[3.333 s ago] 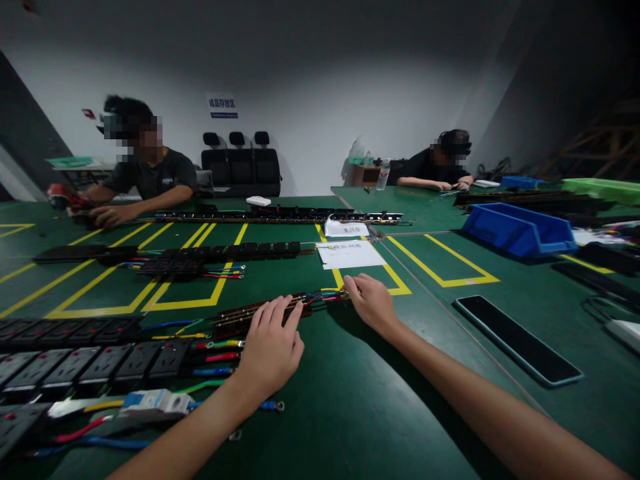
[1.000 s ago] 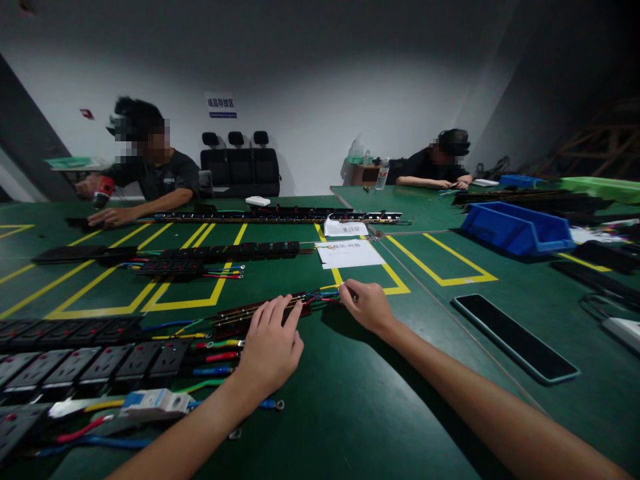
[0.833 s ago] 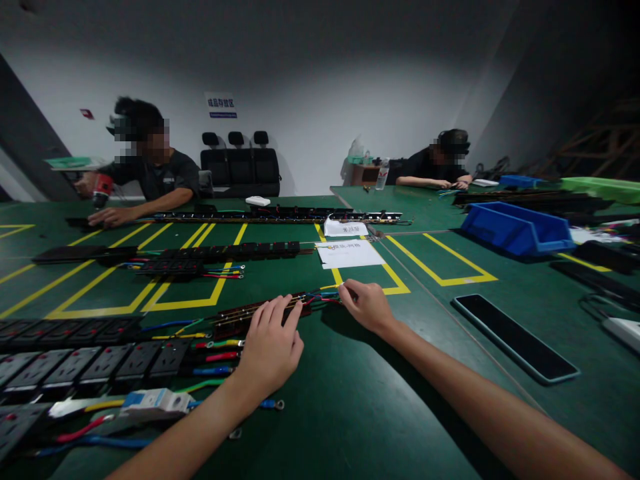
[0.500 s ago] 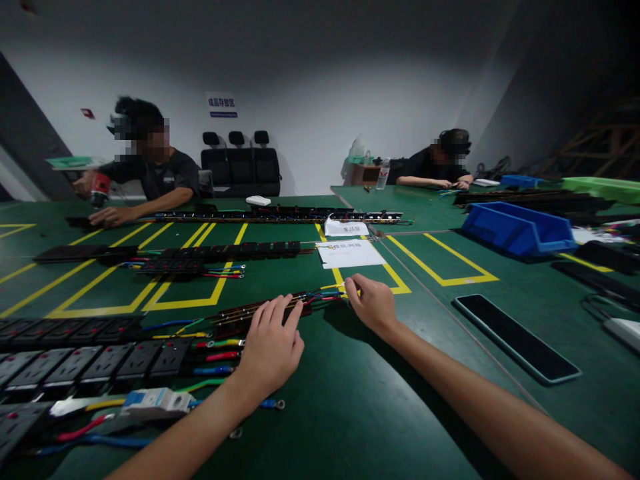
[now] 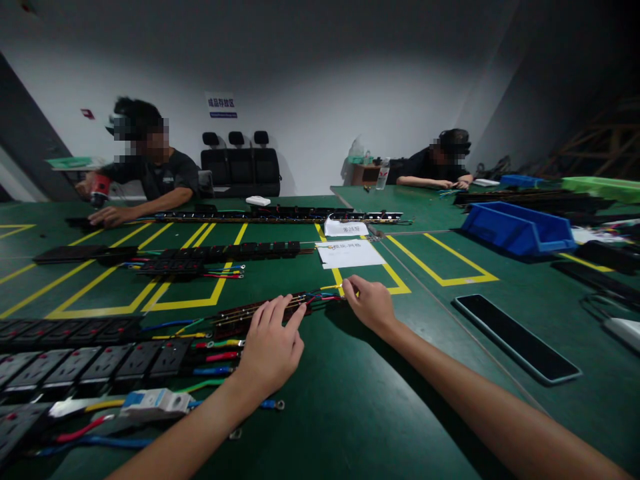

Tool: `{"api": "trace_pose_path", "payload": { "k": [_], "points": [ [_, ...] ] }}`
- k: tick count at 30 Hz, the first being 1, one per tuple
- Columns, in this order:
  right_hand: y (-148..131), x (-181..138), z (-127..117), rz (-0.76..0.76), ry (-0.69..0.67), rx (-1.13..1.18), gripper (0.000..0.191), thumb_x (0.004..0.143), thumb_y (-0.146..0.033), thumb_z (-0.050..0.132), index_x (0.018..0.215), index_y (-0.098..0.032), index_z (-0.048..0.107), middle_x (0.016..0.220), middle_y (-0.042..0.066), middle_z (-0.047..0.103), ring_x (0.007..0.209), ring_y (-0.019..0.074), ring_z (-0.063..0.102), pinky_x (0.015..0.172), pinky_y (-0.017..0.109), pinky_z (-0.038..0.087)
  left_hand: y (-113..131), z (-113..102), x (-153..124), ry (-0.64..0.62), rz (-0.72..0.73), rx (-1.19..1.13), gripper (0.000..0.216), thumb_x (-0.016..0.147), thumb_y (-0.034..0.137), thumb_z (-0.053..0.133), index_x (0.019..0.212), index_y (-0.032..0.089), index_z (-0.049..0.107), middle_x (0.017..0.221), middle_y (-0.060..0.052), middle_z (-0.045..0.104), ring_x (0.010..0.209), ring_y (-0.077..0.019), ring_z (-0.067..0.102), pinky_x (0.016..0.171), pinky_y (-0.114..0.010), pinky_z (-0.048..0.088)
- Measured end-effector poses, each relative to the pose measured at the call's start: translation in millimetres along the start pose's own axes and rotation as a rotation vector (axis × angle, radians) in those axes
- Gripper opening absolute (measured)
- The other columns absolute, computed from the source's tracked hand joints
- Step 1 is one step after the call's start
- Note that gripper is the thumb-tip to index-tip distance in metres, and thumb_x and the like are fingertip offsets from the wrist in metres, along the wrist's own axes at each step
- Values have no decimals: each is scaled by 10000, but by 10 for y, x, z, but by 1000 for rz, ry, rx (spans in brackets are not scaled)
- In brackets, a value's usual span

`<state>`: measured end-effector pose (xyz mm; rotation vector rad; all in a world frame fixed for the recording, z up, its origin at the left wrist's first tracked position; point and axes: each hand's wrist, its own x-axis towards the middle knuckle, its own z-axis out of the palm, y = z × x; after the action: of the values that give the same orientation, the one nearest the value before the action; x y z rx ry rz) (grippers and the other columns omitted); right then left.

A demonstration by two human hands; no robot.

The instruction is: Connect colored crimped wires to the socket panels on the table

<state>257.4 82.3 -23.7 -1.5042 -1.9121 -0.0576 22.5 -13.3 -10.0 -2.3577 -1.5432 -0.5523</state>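
Observation:
My left hand (image 5: 273, 340) lies over a dark strip (image 5: 233, 321) with bare metal rails along its top, its fingers stretched out and resting on the strip. Part of the strip is hidden beneath that hand. From the strip's right end run thin yellow, blue and red wires (image 5: 325, 295). My right hand (image 5: 371, 301) is closed in a pinch at the far end of these wires; its fingertips partly hide the wire ends. Just left of my left hand are rows of black power sockets (image 5: 103, 367) with coloured leads and ring terminals.
A blue-and-white breaker (image 5: 157, 402) sits at the near left. To the right lie a phone (image 5: 517, 339) and a blue bin (image 5: 517, 230). Paper labels (image 5: 350, 255) and more socket strips (image 5: 240, 251) are farther back. Two co-workers sit across the green table, one holding a red drill (image 5: 100, 190).
My right hand has shifted very slightly left at the wire ends. My left hand stays on the strip, its index finger moved a little to the right.

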Motion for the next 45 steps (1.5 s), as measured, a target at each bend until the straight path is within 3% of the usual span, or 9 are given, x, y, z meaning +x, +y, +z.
{"api": "trace_pose_path", "payload": {
  "k": [11,18,22,30,39,45],
  "points": [
    [18,-15,-27,19,106,91,354,996,-379,430,887,-209,721,751,51,727,635,166,611,587,268,277,1,8,4,8,3,-16,492,903,188,497,1386,210,589,1424,-143,561,1333,-332,496,1098,-584,418],
    [15,-1,-15,-70,19,73,438,993,-406,456,679,-204,684,814,44,667,634,124,545,581,272,278,11,3,12,-3,1,2,503,887,176,509,1382,201,596,1426,-152,555,1331,-334,495,1111,-575,404],
    [19,8,19,-89,-49,37,422,980,-411,478,680,-209,695,843,37,645,614,113,512,562,276,260,6,-1,9,1,1,-7,496,887,175,513,1374,200,603,1421,-153,560,1332,-337,493,1112,-577,402],
    [15,4,-9,-83,75,67,385,975,-369,468,677,-201,644,765,32,594,624,124,500,563,276,265,13,-15,9,-5,-10,-24,493,893,183,503,1376,208,604,1427,-148,562,1332,-335,499,1117,-572,399],
    [34,15,20,-98,-65,52,434,950,-341,492,548,-200,572,654,17,563,549,114,451,544,290,226,11,-5,16,4,-12,-32,491,888,179,505,1367,217,606,1422,-132,572,1334,-331,500,1107,-576,414],
    [28,10,-5,-93,38,91,382,969,-348,473,659,-200,639,724,28,591,594,121,489,568,274,280,11,-6,18,-4,-8,-19,497,886,178,512,1373,203,606,1425,-149,565,1333,-338,500,1112,-572,405]
  ]
}}
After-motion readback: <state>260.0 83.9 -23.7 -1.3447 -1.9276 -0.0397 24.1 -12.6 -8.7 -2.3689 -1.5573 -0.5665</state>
